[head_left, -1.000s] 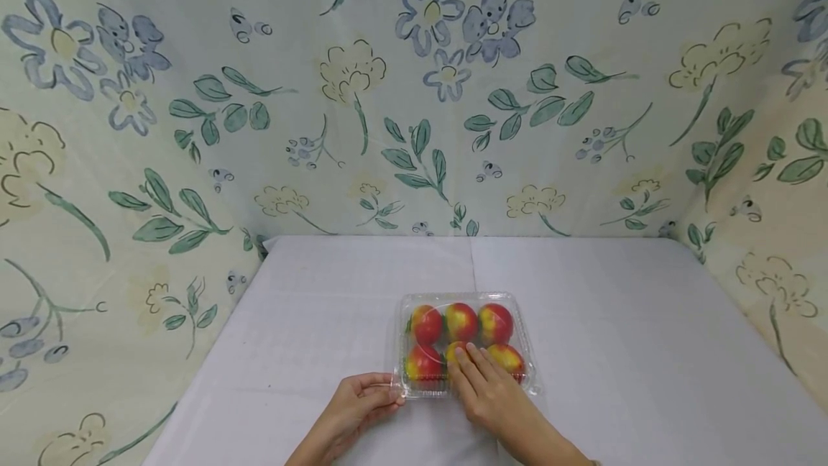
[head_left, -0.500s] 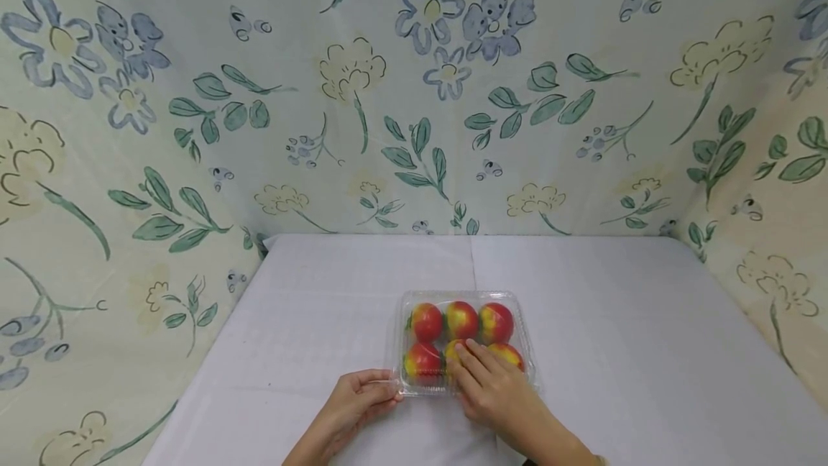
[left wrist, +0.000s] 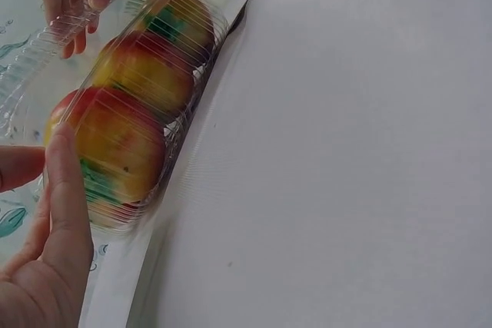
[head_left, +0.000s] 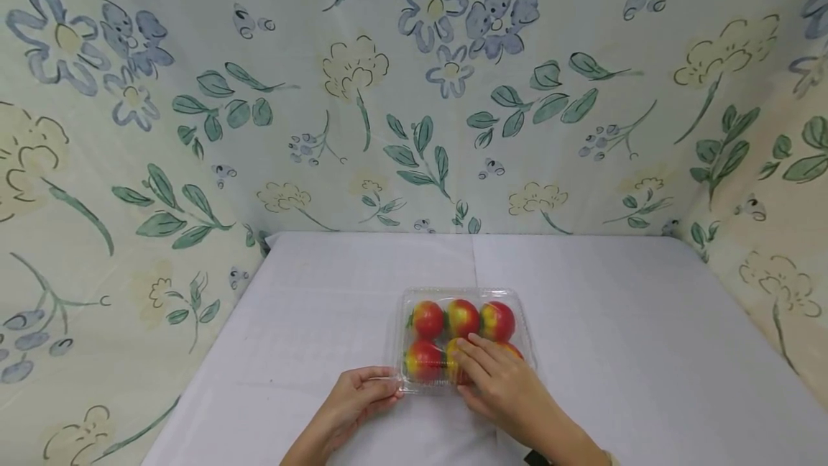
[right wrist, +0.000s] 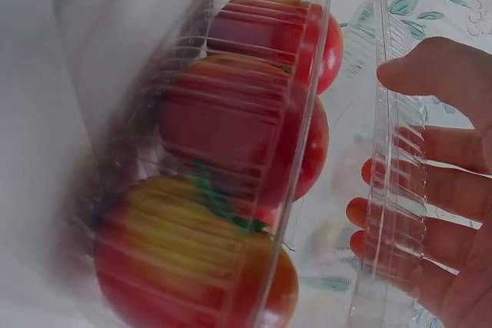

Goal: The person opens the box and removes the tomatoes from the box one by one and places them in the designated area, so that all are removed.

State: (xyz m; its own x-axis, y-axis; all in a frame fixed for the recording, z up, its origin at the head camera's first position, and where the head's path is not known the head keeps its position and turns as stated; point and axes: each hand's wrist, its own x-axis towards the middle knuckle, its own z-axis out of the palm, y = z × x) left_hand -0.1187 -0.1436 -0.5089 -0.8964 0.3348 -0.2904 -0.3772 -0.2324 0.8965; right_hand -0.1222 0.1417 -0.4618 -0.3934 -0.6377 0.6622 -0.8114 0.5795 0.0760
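A clear plastic clamshell box (head_left: 399, 329) sits on the table with several round red-and-yellow fruits (head_left: 427, 320) inside, green leaves showing on some. My left hand (head_left: 362, 401) pinches the box's front left corner between thumb and fingers. Over the front right part lies my right hand (head_left: 511, 387), fingers along the top of the clear lid (right wrist: 382, 128). In the right wrist view my thumb is on the lid's edge and the fingers show through the plastic, so the hand grips it. There, the lid stands apart from the lower half's rim (right wrist: 301, 167), with a gap between.
A white cloth covers the table (head_left: 323, 308). Floral-patterned fabric (head_left: 291, 113) hangs behind and at both sides. Part of a black object (head_left: 535, 458) shows beside the right wrist.
The lid's front edge has risen slightly. My right hand has shifted a little to the right, its fingers still over the lid. The left hand keeps its place at the corner.
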